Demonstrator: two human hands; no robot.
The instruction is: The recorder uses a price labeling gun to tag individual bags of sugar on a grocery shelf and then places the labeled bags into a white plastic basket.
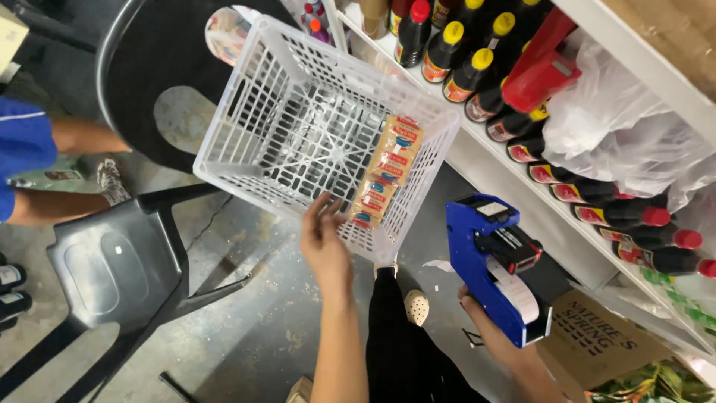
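Note:
My left hand (325,242) is open, fingers spread, at the near rim of a white plastic lattice basket (253,127). Its fingertips are close to a row of small red-and-tan snack packets (388,170) lying along the basket's right side. My right hand (488,325) grips a blue handheld price-label gun (496,261) with a white label roll, held below and to the right of the basket.
White shelves on the right hold dark sauce bottles with yellow caps (466,63) and red caps (641,224), plus a white plastic bag (626,127). A black chair (119,269) and round black table (149,67) stand left. A seated person's leg (60,205) is far left. A cardboard box (597,343) sits bottom right.

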